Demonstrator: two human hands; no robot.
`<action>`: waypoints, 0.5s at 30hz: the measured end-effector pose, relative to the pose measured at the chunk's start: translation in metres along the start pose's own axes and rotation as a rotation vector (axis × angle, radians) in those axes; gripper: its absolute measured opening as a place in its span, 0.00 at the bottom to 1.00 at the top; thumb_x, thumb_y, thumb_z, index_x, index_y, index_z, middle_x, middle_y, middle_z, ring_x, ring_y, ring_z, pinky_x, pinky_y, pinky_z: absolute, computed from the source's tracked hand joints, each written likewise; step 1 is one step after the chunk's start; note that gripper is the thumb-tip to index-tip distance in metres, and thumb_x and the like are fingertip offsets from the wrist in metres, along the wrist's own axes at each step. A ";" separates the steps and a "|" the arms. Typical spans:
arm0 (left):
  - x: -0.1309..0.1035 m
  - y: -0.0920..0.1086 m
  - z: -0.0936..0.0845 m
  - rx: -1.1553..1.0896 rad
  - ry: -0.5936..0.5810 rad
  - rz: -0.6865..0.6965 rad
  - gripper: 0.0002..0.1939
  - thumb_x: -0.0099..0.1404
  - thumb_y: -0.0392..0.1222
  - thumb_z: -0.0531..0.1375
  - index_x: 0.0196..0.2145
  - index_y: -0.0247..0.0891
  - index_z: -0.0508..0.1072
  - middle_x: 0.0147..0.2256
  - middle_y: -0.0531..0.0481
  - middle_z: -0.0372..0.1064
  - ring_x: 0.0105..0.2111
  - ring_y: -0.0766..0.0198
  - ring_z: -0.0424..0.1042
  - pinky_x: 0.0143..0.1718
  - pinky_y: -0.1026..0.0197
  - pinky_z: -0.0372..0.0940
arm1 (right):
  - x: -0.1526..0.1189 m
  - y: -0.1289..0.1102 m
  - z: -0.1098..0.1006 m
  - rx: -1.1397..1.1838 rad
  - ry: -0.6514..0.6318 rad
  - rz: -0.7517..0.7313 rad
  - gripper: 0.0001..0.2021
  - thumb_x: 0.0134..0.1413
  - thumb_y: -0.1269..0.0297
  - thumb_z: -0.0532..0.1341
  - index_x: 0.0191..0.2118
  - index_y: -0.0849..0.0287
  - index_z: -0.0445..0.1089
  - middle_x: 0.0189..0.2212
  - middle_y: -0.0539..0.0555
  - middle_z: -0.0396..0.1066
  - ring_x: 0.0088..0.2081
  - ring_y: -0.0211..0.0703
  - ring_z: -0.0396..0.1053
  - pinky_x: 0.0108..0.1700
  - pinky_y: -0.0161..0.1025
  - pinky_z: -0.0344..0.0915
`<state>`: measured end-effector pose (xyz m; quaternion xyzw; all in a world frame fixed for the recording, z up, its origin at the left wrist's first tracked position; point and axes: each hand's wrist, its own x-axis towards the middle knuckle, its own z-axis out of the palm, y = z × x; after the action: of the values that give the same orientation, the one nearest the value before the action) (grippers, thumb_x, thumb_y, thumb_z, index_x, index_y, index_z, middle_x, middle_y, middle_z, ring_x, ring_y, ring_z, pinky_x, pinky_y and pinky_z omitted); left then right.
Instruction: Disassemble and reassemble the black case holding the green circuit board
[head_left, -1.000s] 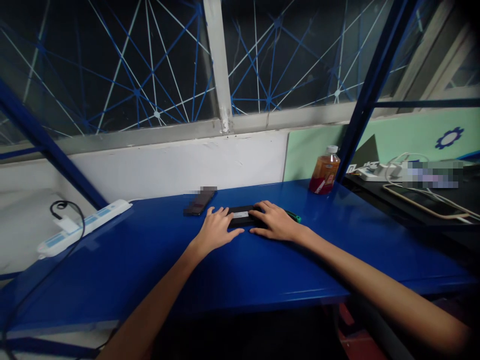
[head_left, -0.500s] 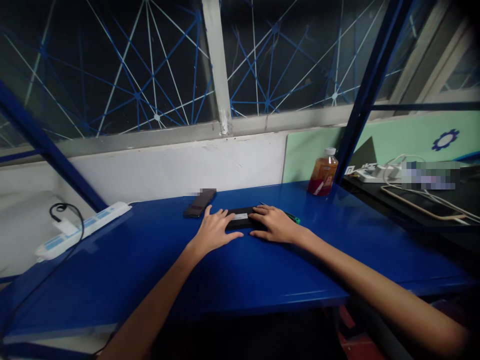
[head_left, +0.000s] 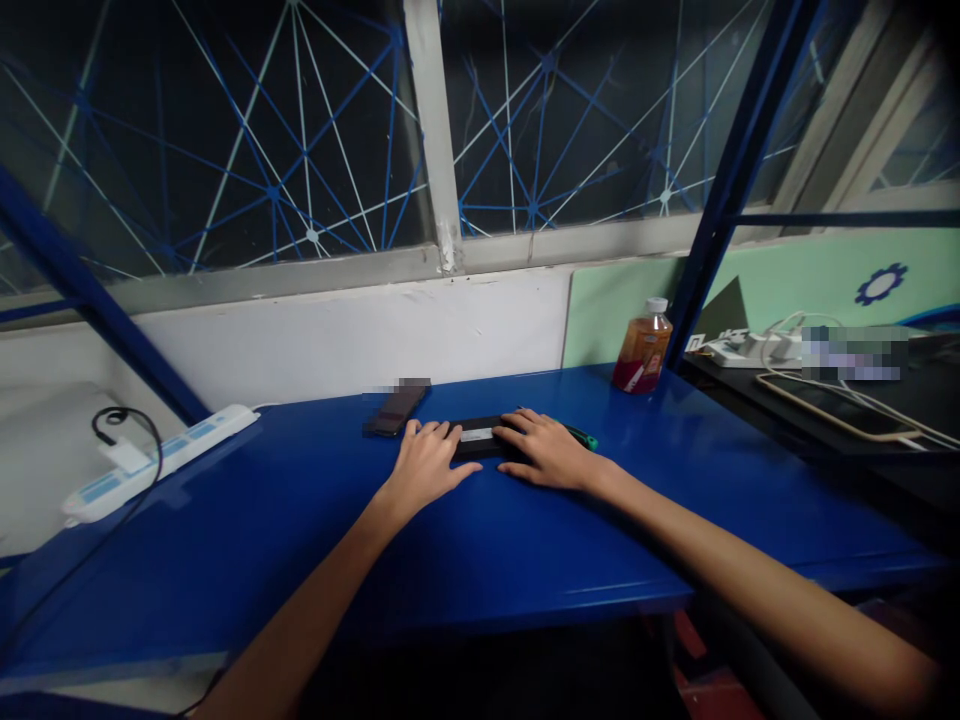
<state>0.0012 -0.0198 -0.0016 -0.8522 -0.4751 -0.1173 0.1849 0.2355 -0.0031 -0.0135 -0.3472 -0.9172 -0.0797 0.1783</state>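
Note:
A flat black box (head_left: 477,450) with a white label lies on the blue table between my hands. At its left end rests my left hand (head_left: 429,459), palm down, fingers stretched out and thumb pointing right along the near side. Over the box's right end lies my right hand (head_left: 546,452), its fingers spread and thumb pointing left. Both hands touch the box without wrapping round it, and they cover its two ends. A green-handled thing (head_left: 583,438) sticks out behind my right hand; the rest of it is hidden.
A dark phone (head_left: 403,408) lies just beyond my left hand. A bottle of reddish drink (head_left: 643,348) stands at the back right. Along the left edge of the blue table (head_left: 300,540) is a white power strip (head_left: 169,462). Cables and another phone (head_left: 832,405) lie on a black surface at right.
My left hand's outer fingers have come down and closer together. The right hand stays over the box with little movement. The view has shifted slightly.

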 end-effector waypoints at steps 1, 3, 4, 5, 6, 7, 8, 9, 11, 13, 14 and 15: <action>0.000 0.000 0.000 -0.001 -0.003 -0.001 0.29 0.62 0.63 0.53 0.49 0.35 0.69 0.45 0.37 0.72 0.46 0.46 0.67 0.48 0.46 0.53 | 0.000 0.000 0.000 0.004 0.001 -0.002 0.27 0.57 0.48 0.55 0.57 0.61 0.62 0.54 0.67 0.63 0.54 0.60 0.61 0.53 0.57 0.59; 0.000 0.000 0.001 -0.001 -0.006 -0.004 0.29 0.62 0.63 0.53 0.49 0.35 0.69 0.46 0.37 0.71 0.47 0.46 0.67 0.48 0.46 0.53 | 0.000 0.000 0.000 0.013 0.005 -0.002 0.27 0.57 0.48 0.55 0.57 0.60 0.62 0.54 0.66 0.63 0.54 0.60 0.60 0.53 0.58 0.58; 0.000 0.000 0.002 0.000 -0.007 -0.006 0.29 0.62 0.63 0.53 0.49 0.36 0.70 0.47 0.37 0.70 0.47 0.45 0.66 0.48 0.46 0.53 | -0.001 0.001 0.000 0.016 0.007 -0.001 0.27 0.57 0.48 0.55 0.57 0.60 0.62 0.54 0.66 0.63 0.54 0.60 0.60 0.54 0.58 0.58; -0.001 0.000 0.002 0.001 -0.008 -0.008 0.29 0.62 0.63 0.53 0.49 0.37 0.70 0.47 0.37 0.70 0.47 0.45 0.66 0.48 0.46 0.53 | -0.001 0.001 0.000 0.017 0.007 -0.002 0.27 0.57 0.48 0.55 0.57 0.60 0.62 0.54 0.66 0.63 0.55 0.60 0.60 0.54 0.58 0.58; -0.001 0.000 0.003 0.002 -0.008 -0.009 0.28 0.63 0.63 0.53 0.49 0.38 0.70 0.48 0.38 0.70 0.48 0.46 0.65 0.48 0.46 0.53 | -0.001 0.001 0.000 0.017 0.006 -0.005 0.27 0.58 0.49 0.55 0.57 0.60 0.62 0.54 0.66 0.63 0.55 0.60 0.60 0.54 0.58 0.57; -0.001 0.000 0.003 0.001 -0.009 -0.009 0.28 0.63 0.62 0.53 0.50 0.38 0.70 0.48 0.38 0.70 0.48 0.46 0.65 0.49 0.46 0.53 | -0.001 0.001 0.000 0.016 0.004 -0.009 0.27 0.58 0.49 0.55 0.57 0.61 0.62 0.54 0.66 0.63 0.55 0.59 0.60 0.55 0.57 0.57; -0.001 0.000 0.003 -0.002 -0.010 -0.008 0.28 0.63 0.62 0.53 0.50 0.38 0.69 0.48 0.38 0.69 0.49 0.46 0.65 0.49 0.45 0.53 | -0.001 0.001 0.000 0.014 0.003 -0.013 0.27 0.58 0.49 0.54 0.57 0.61 0.62 0.54 0.66 0.63 0.55 0.59 0.60 0.55 0.57 0.57; -0.001 0.000 0.003 -0.008 -0.013 -0.006 0.28 0.63 0.62 0.53 0.50 0.37 0.70 0.48 0.38 0.69 0.49 0.45 0.65 0.50 0.45 0.52 | 0.000 0.001 0.000 0.013 0.003 -0.016 0.28 0.58 0.48 0.54 0.57 0.62 0.62 0.54 0.67 0.63 0.55 0.59 0.60 0.55 0.56 0.57; -0.001 -0.001 0.003 -0.021 -0.022 -0.004 0.29 0.63 0.62 0.53 0.49 0.37 0.70 0.48 0.37 0.70 0.49 0.45 0.65 0.50 0.44 0.52 | 0.000 0.001 0.000 0.017 0.005 -0.020 0.28 0.58 0.48 0.54 0.57 0.63 0.62 0.54 0.67 0.64 0.55 0.59 0.60 0.55 0.56 0.57; -0.001 -0.001 0.003 -0.029 -0.031 -0.010 0.29 0.62 0.63 0.53 0.49 0.38 0.71 0.48 0.38 0.70 0.49 0.45 0.65 0.50 0.45 0.53 | 0.001 0.001 -0.001 0.030 0.006 -0.027 0.29 0.57 0.48 0.55 0.57 0.64 0.62 0.54 0.67 0.64 0.55 0.59 0.60 0.56 0.56 0.57; 0.000 -0.001 0.003 -0.033 -0.034 -0.012 0.29 0.62 0.64 0.53 0.48 0.38 0.72 0.48 0.38 0.70 0.49 0.45 0.65 0.50 0.45 0.53 | 0.001 0.002 -0.001 0.038 0.005 -0.032 0.29 0.57 0.48 0.55 0.57 0.64 0.62 0.54 0.68 0.64 0.55 0.59 0.60 0.56 0.55 0.57; 0.000 -0.001 0.002 -0.037 -0.037 -0.014 0.28 0.62 0.64 0.52 0.48 0.39 0.72 0.48 0.38 0.71 0.49 0.46 0.66 0.50 0.46 0.53 | 0.001 0.002 -0.002 0.046 0.005 -0.036 0.29 0.56 0.48 0.56 0.57 0.64 0.62 0.54 0.67 0.64 0.55 0.59 0.60 0.56 0.55 0.57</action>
<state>0.0004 -0.0182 -0.0035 -0.8542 -0.4822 -0.1114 0.1596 0.2367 -0.0019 -0.0116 -0.3263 -0.9245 -0.0624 0.1871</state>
